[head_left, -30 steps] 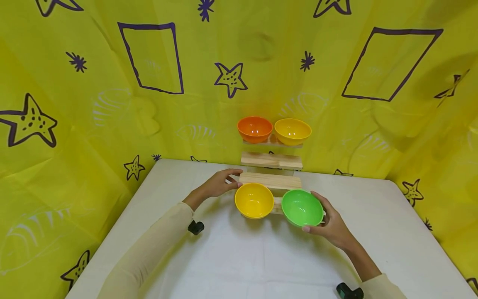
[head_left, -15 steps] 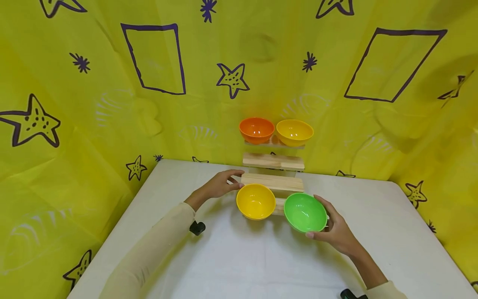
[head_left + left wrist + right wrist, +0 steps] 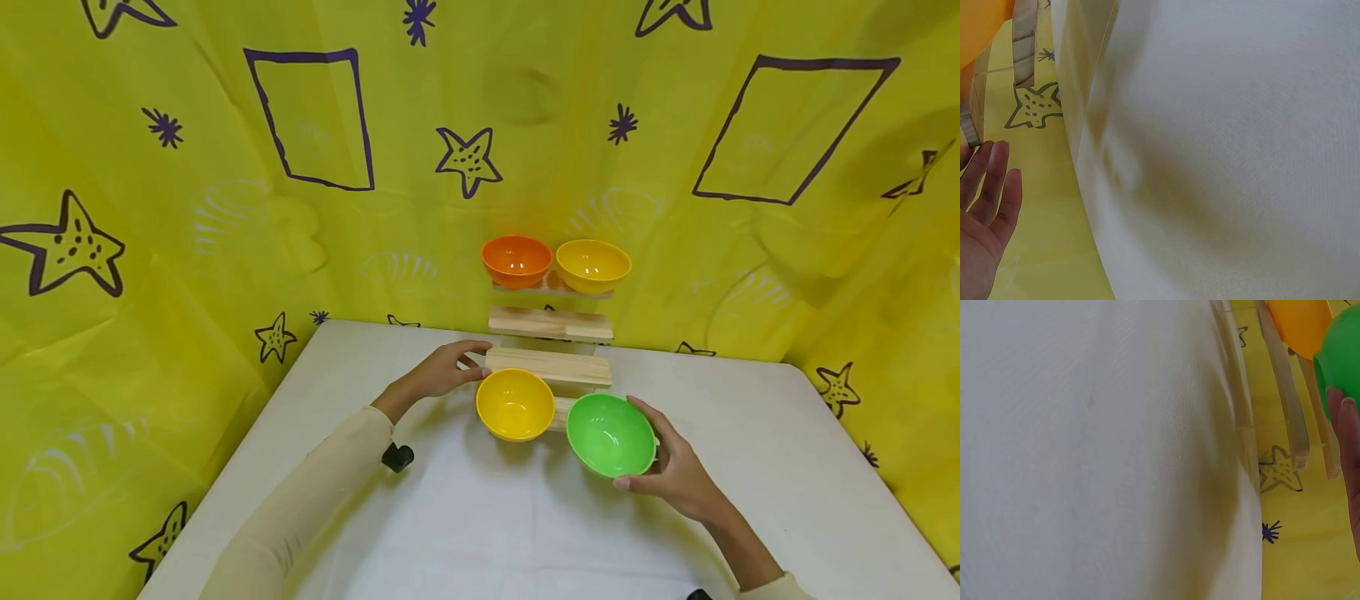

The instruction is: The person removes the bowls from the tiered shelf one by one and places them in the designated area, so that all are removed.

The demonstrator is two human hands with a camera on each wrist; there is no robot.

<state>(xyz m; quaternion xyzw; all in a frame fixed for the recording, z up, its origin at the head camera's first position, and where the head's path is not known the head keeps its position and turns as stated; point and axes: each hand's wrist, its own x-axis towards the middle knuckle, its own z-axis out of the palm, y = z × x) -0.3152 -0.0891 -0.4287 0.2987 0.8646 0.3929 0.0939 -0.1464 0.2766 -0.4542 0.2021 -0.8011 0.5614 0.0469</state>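
A tiered wooden rack (image 3: 551, 323) stands at the back of the table. My left hand (image 3: 438, 369) holds the left end of one of its lower slats between thumb and fingers. Beside that hand a yellow bowl (image 3: 515, 405) rests at the front of the rack. My right hand (image 3: 678, 468) grips a green bowl (image 3: 611, 435) by its right side, thumb at the near rim, in front of the lowest slat. The right wrist view shows fingertips (image 3: 1349, 403) against the green bowl (image 3: 1342, 356). On the top slat sit an orange bowl (image 3: 517, 262) and another yellow bowl (image 3: 593, 267).
A white cloth covers the table (image 3: 480, 525). Yellow sheeting (image 3: 420, 217) printed with stars and frames hangs behind and at both sides. The middle slats lie between the upper and lower bowls. A dark device (image 3: 397, 457) shows at the left wrist.
My right hand has drawn the green bowl slightly toward me, away from the lowest slat. The left hand keeps its place at the rack, and the other bowls stay put.
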